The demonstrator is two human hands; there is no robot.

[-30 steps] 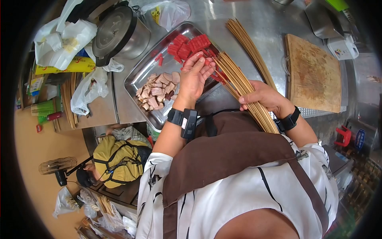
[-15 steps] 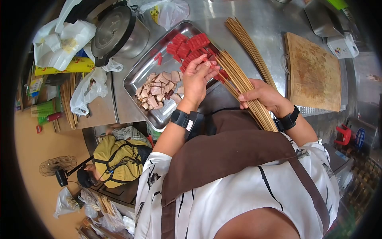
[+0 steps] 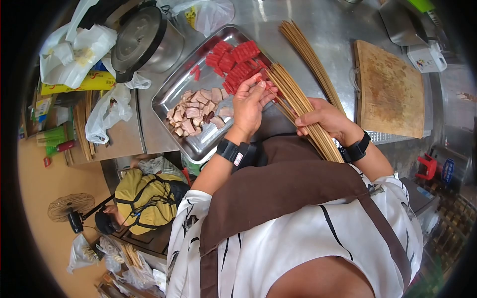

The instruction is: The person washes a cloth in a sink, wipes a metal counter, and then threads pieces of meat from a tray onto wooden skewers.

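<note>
My right hand (image 3: 325, 120) is wrapped round a thick bundle of thin wooden sticks (image 3: 290, 92) that slants up and to the left. At the upper part of the bundle, my left hand (image 3: 252, 102) has its thumb and fingers pinched on a small red piece, beside the stick tips. Below and left of the fingers is a metal tray (image 3: 171, 82). Red blocks (image 3: 231, 62) are piled at its upper right, and pale meat chunks (image 3: 196, 109) lie in its lower left part. A few loose red pieces (image 3: 196, 72) are near the tray's left side.
More sticks (image 3: 313, 62) lie on the metal counter (image 3: 338, 25), left of a wooden cutting board (image 3: 390, 89). A lidded pot (image 3: 144, 44) and plastic bags (image 3: 211, 15) are at the upper left. A person in a yellow top (image 3: 144, 198) is at the lower left, near a fan (image 3: 72, 208).
My left hand has shifted slightly down and right, its fingers closer to the stick tips. The whole view has moved a little; my right hand keeps its hold on the bundle.
</note>
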